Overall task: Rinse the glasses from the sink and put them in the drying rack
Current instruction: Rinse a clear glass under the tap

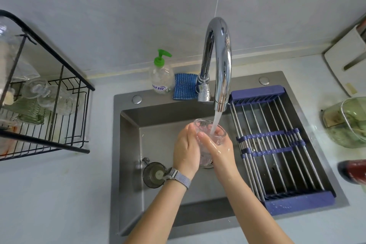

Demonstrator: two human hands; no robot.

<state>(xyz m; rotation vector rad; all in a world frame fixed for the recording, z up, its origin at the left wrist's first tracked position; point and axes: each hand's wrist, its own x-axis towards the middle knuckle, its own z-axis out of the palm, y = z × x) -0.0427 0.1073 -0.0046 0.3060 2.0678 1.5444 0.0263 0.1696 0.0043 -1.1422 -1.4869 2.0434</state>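
A clear glass [206, 128] is held upright over the sink [128, 144], under the water running from the chrome faucet [219, 61]. My left hand [186, 148] wraps its left side and my right hand [217, 148] wraps its right side; both hands are wet. The stream falls into the glass's mouth. A second, darker glass [152, 174] lies on the sink floor at the left, partly behind my left wrist. The black wire drying rack [65, 77] stands on the counter at the left and holds several clear glass items [43, 93].
A blue roll-up rack [277, 144] covers the sink's right part. Behind the sink stand a soap bottle [161, 77] with a green pump and a blue cloth [185, 86]. A green-tinted container [348, 123] and a red object [354, 170] sit at the right.
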